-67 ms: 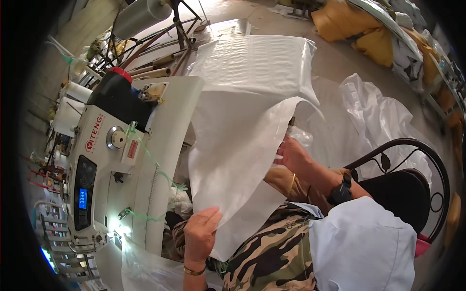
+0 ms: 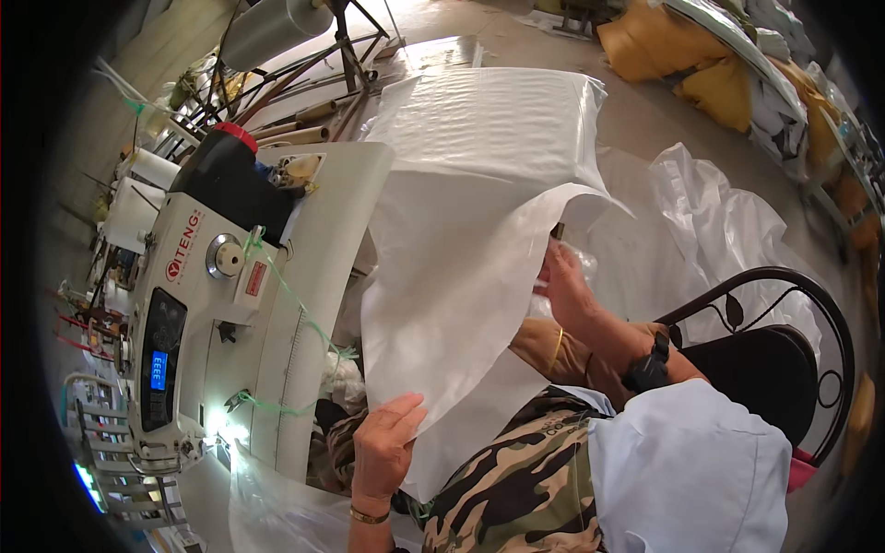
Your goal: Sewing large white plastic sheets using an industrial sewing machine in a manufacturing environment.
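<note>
A large white plastic sheet (image 2: 461,276), like sack material, hangs across my lap from a stack of similar white sheets (image 2: 489,120) behind it. My left hand (image 2: 385,452) pinches the near edge of the sheet, thumb and fingers closed on it. Beside the sheet's right edge, my right hand (image 2: 569,290) is raised with its fingers curled inward. A small dark piece shows just above those fingers; its kind is too unclear to make out. Part of the hand's far side is hidden.
A white sewing machine (image 2: 207,313) with a lit lamp and green threads stands to the left. A black metal-framed chair (image 2: 756,369) is at the right. Crumpled white plastic (image 2: 719,221) lies on the floor, with yellow-orange bundles (image 2: 654,46) farther back.
My right hand has shifted slightly right, a little off the sheet's edge. The sheet's upper right flap reaches farther right. My left hand keeps its grip.
</note>
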A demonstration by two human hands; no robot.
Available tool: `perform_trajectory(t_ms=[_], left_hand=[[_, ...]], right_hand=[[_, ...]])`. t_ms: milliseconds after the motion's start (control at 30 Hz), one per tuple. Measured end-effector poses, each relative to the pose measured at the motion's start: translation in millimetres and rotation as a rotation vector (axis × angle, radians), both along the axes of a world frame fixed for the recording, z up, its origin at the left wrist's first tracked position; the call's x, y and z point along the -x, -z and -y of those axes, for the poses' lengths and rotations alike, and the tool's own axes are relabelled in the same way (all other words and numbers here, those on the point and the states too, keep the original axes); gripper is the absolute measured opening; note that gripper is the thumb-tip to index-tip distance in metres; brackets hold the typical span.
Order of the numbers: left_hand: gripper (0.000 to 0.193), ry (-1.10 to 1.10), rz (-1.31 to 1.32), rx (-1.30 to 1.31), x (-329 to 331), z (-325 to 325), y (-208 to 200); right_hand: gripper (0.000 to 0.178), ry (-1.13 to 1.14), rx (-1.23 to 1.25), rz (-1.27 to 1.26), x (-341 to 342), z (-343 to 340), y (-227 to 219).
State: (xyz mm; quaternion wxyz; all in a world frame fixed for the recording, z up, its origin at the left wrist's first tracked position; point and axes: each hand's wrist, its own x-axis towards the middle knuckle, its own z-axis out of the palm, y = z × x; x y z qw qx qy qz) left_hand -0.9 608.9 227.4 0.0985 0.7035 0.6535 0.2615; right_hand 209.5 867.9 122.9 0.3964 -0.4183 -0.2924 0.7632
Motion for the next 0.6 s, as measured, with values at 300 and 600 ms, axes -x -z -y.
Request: perform_trajectory(t_ms=[300, 600], left_hand=[[0.027, -0.035, 0.094, -0.018, 4.3, 12.9, 7.2], [0.084, -0.028, 0.165, 0.124, 13.0, 24.1, -18.5]], right_hand=[[0.092, 0.277, -1.104, 0.854, -22.3, -34.5, -22.1], [0.026, 0.366, -1.248, 0.679, -19.3, -36.6, -84.0]])
